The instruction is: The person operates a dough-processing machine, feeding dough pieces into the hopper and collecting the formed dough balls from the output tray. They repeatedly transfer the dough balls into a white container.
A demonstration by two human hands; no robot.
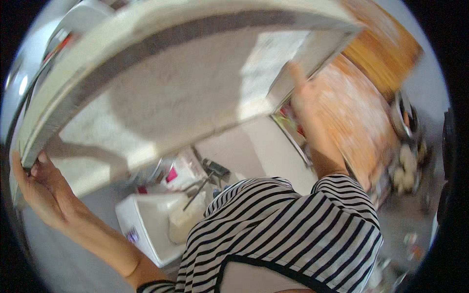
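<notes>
A large, pale, shallow tray [181, 105] with raised sides and a dark band along its far rim stands tilted across the upper part of the view. My left hand [46, 188] grips its left corner, thumb and fingers closed round the edge. At the tray's right end wall is my right hand [305, 93], one finger or thumb pointing up along the inner side. Motion blurs that hand, and its other fingers are hidden. Just right of my right forearm lies a wooden board [354, 115] covered with white powder.
Below the tray, a white rectangular bin [151, 229] holds something pale. Beside it are a white and pink package [183, 171] and a dark-headed tool [215, 168]. A second wooden surface [386, 44] is at the upper right, with a metal pot [404, 117] near it.
</notes>
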